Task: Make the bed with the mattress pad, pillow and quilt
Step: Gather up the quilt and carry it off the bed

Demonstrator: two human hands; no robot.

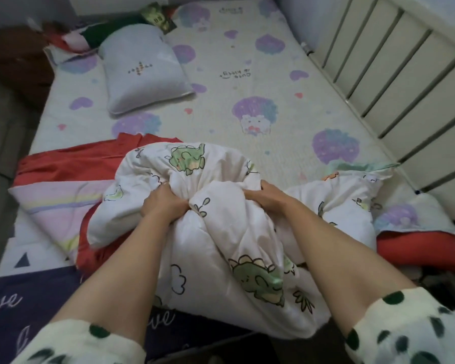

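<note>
Both hands are sunk into a bunched white padded quilt printed with green dinosaurs and outlined clouds, which is heaped at the near end of the bed. The left hand has its fingers curled tight around a fold of the fabric. The right hand grips another fold just beside it, so the two fists pinch a ridge of quilt between them.

The quilt rests partly on a red blanket with a pink striped reverse and partly on the cream quilted mattress pad with purple cartoon prints, which is spread flat over the bed. A pale grey-blue rectangular pillow lies well beyond the hands, toward the far left of the pad.

Small upside-down lettering on the pad seems to begin "Cute"; the rest is too small to read. A navy cloth under the left forearm shows white script ending in "ve".
</note>
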